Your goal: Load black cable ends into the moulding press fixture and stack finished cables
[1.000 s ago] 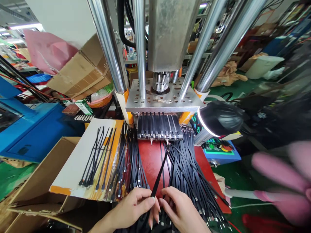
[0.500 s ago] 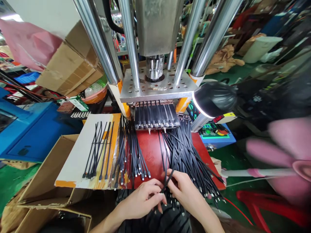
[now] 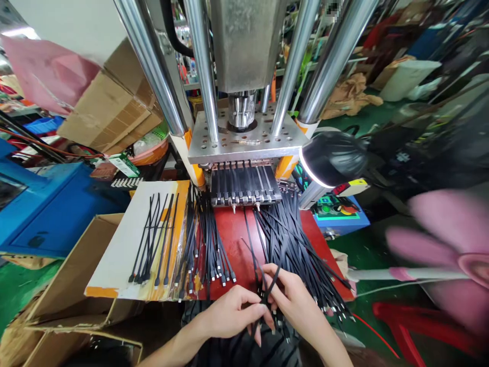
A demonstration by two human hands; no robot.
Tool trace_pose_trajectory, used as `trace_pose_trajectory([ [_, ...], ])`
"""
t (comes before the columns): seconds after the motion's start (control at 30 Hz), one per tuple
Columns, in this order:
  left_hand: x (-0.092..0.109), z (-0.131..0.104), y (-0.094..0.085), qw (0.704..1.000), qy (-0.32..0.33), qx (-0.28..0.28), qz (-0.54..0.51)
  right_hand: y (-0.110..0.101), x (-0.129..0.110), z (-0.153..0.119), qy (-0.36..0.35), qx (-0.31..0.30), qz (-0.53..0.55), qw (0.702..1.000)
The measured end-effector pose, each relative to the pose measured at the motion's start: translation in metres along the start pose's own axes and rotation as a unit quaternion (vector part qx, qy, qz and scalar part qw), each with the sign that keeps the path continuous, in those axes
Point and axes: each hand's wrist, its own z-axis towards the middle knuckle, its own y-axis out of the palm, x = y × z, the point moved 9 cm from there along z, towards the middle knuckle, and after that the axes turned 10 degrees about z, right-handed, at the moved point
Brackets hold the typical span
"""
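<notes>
Red tabletop (image 3: 232,232) below metal press (image 3: 246,145); cable pile (image 3: 292,242) beyond right hand (image 3: 293,296).
Left hand (image 3: 235,312) close to right hand; both pinching black cable (image 3: 272,284).

The left hand (image 3: 234,314) and right hand (image 3: 293,296) are holding a black cable (image 3: 272,284) — bending near the fingers — while a cable pile (image 3: 296,247) is lying on the red tabletop (image 3: 232,237), and more cables (image 3: 153,239) are resting on a white board (image 3: 114,255).
</notes>
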Motion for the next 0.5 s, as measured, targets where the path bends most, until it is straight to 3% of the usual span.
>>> trace_pose_trajectory([
  [0.1, 0.014, -0.013, -0.010, 0.999, 0.019, 0.014, -0.039, -0.031, -0.014, -0.025, -0.056, 0.161, 0.024, 0.985],
  [0.17, 0.029, -0.022, -0.014, 0.995, 0.054, 0.008, -0.088, -0.034, -0.024, -0.042, -0.088, 0.202, 0.030, 0.975],
  [0.33, 0.056, -0.028, -0.022, 0.970, 0.153, 0.006, -0.189, 0.031, -0.041, -0.045, -0.143, -0.007, 0.018, 0.990],
  [0.5, 0.049, -0.028, -0.031, 0.957, 0.169, 0.052, -0.228, 0.053, -0.057, -0.044, -0.281, -0.008, -0.007, 0.960],
])
